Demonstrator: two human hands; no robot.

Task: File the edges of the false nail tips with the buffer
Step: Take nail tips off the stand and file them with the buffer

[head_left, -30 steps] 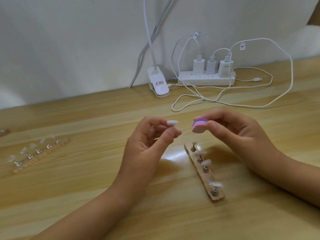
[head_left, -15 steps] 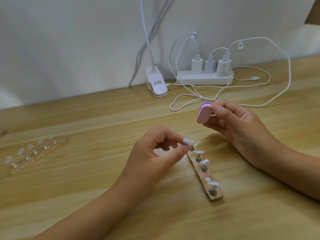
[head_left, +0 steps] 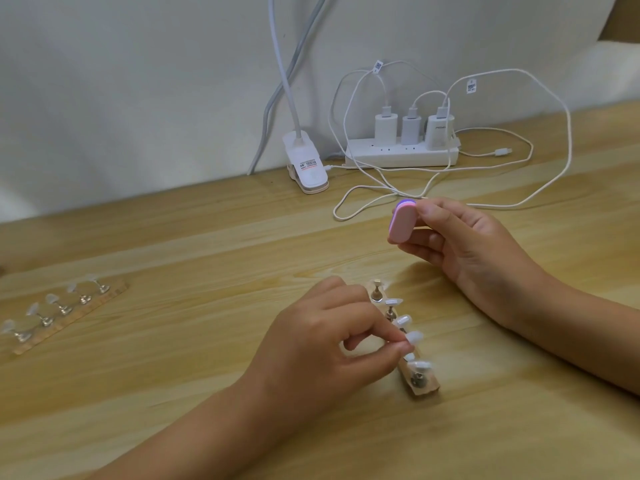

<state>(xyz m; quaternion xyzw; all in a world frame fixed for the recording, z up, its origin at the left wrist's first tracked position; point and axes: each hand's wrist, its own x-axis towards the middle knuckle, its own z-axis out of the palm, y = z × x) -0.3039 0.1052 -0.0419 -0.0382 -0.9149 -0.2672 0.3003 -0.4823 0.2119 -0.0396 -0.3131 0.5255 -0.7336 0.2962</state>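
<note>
My right hand (head_left: 464,244) grips a small pink and purple buffer (head_left: 401,223) by one end and holds it in the air above the wooden table (head_left: 207,244). My left hand (head_left: 325,344) is down at a short wooden holder strip (head_left: 425,388) with several metal pegs. Its thumb and forefinger pinch a white false nail tip (head_left: 414,337) at a peg near the strip's near end. Other white tips (head_left: 403,320) sit on neighbouring pegs. The farthest peg (head_left: 375,284) shows no tip. The buffer is well apart from the tips.
A second strip (head_left: 69,315) with several clear tips lies at the left. At the back by the wall stand a white power strip (head_left: 398,156) with three chargers, looping white cables (head_left: 381,188) and a white lamp clamp (head_left: 310,173).
My left hand has come down from chest height with the nail tip to the holder strip, then along it towards me. My right hand has lifted the buffer up and away, turning it on end.
</note>
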